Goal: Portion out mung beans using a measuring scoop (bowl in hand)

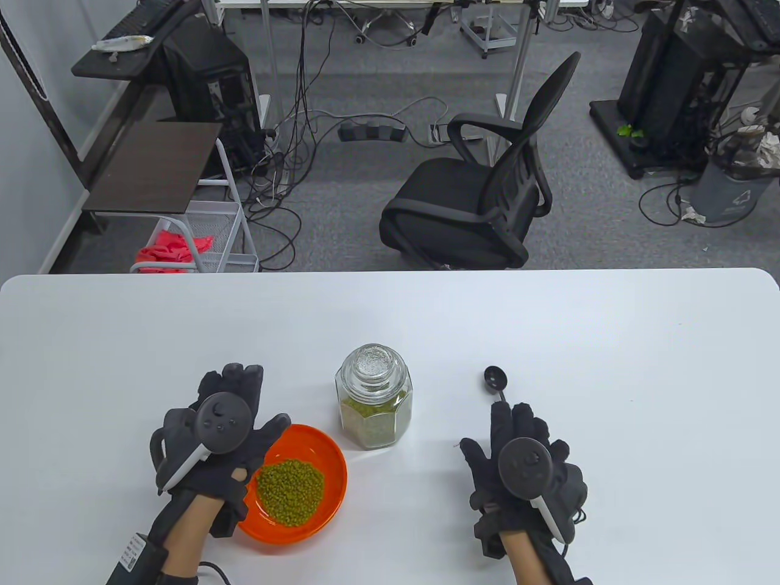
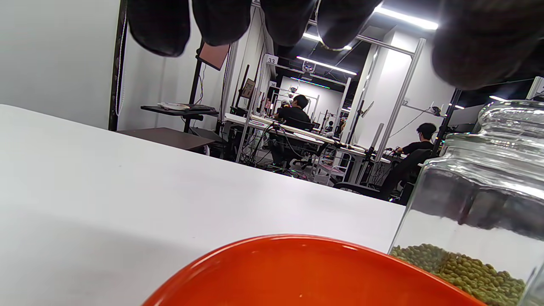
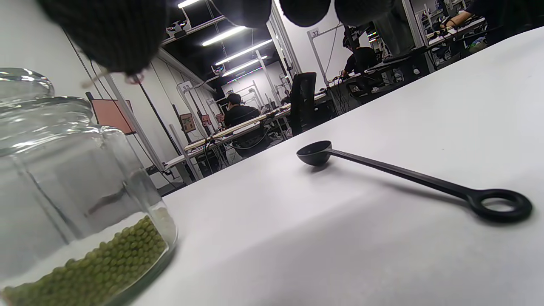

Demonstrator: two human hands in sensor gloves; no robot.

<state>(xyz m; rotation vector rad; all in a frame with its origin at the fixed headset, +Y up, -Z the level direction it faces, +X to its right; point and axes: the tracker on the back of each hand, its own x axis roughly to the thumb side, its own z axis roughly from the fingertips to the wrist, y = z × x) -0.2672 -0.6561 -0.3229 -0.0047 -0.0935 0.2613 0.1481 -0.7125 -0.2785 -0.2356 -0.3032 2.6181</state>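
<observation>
Lying flat, scoop (image 1: 496, 382): bowl end away, handle toward right hand (image 1: 524, 466).

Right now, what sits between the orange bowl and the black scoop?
The lidded glass jar of mung beans stands between the orange bowl and the scoop, seen in the table view.

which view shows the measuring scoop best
The right wrist view: the measuring scoop lies on the white table in full, bowl to ring end, nothing covering it. In the table view only its bowl and a bit of handle show beyond the right hand. The left wrist view does not show it.
</observation>
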